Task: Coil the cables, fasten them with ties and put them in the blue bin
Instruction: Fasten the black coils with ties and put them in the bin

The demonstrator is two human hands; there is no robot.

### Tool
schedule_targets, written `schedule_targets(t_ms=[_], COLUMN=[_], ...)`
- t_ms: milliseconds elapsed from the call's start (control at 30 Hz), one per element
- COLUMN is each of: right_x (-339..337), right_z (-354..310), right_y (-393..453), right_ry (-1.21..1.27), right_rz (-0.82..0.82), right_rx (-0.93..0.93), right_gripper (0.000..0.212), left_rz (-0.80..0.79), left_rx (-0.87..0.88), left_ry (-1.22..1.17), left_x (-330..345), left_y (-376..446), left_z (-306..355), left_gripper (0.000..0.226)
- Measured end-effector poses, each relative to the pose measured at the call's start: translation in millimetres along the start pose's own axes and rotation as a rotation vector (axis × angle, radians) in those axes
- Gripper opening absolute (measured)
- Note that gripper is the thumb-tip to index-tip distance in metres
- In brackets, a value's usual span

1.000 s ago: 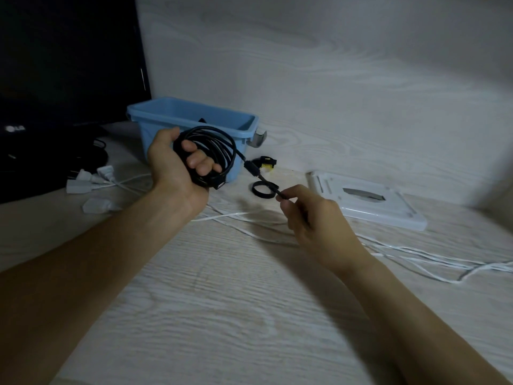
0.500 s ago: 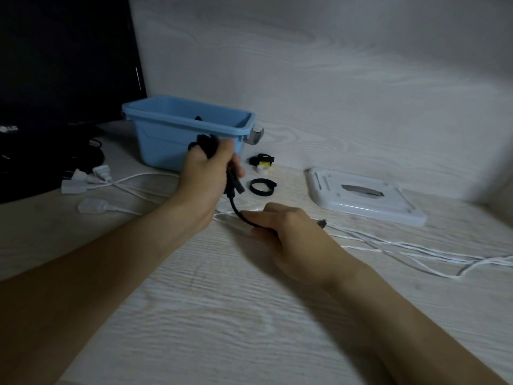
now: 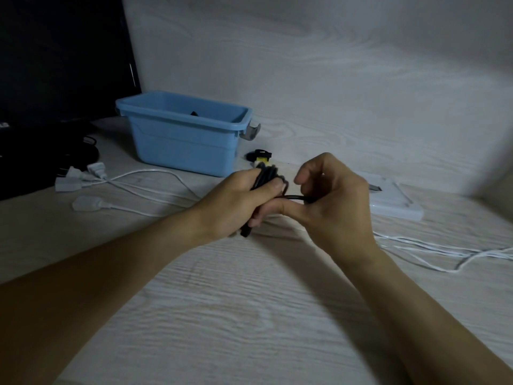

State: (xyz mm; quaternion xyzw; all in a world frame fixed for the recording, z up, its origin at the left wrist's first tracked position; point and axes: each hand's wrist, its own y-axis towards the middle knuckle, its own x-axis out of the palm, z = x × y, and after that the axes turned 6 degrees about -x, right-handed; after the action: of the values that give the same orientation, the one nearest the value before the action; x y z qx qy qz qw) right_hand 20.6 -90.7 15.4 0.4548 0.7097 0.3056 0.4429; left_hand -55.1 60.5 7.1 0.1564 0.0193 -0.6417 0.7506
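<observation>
My left hand grips a coiled black cable just above the table's middle. The cable's loose end runs sideways into my right hand, which pinches it between thumb and fingers close to the coil. The two hands touch. The blue bin stands behind my left hand with something dark inside. A black and yellow tie lies by the bin's right corner. The black tie ring seen earlier is hidden behind my hands.
White cables with plugs trail across the table from left to right. A white flat lid lies behind my right hand. A dark monitor and black cables stand at the far left.
My left hand has come down and toward me with the coil. My right hand rose from the table and brought the cable's end up against the coil.
</observation>
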Motion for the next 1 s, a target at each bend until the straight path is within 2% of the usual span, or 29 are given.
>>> schedule_targets(t_ms=[67, 133, 200, 300, 367, 433, 567, 667, 867, 1000], right_x=[-1, 0, 3, 7, 9, 10, 16, 23, 25, 23], right_z=[4, 8, 10, 13, 16, 17, 7, 6, -3, -12], right_y=[0, 0, -1, -3, -5, -6, -10, -12, -10, -8], right_ry=[0.048, 0.067, 0.062, 0.125, 0.099, 0.162, 0.631, 0.733, 0.688, 0.744], right_rz=[-0.018, -0.053, -0.08, -0.113, -0.111, -0.149, -0.254, -0.253, -0.048, 0.013], right_rx=[-0.011, -0.051, -0.089, -0.035, 0.027, 0.166, 0.604, 0.596, 0.528, 0.545], right_gripper=[0.054, 0.044, 0.029, 0.005, 0.02, 0.036, 0.058, 0.071, 0.044, 0.033], left_rz=[-0.099, -0.156, -0.149, -0.08, -0.051, -0.056, -0.04, -0.007, -0.109, -0.229], left_rx=[-0.043, -0.104, -0.145, -0.203, -0.24, -0.26, -0.279, -0.314, -0.373, -0.376], left_ry=[-0.063, -0.072, -0.048, -0.141, -0.261, -0.397, -0.545, -0.642, -0.677, -0.642], left_x=[1, -2, -5, -7, -9, -10, -4, 1, 2, -14], left_y=[-4, -6, -7, -7, -6, -4, 0, 1, 3, 0], left_z=[6, 11, 14, 16, 18, 20, 16, 12, 13, 15], left_gripper=[0.036, 0.041, 0.047, 0.052, 0.047, 0.044, 0.048, 0.049, 0.045, 0.031])
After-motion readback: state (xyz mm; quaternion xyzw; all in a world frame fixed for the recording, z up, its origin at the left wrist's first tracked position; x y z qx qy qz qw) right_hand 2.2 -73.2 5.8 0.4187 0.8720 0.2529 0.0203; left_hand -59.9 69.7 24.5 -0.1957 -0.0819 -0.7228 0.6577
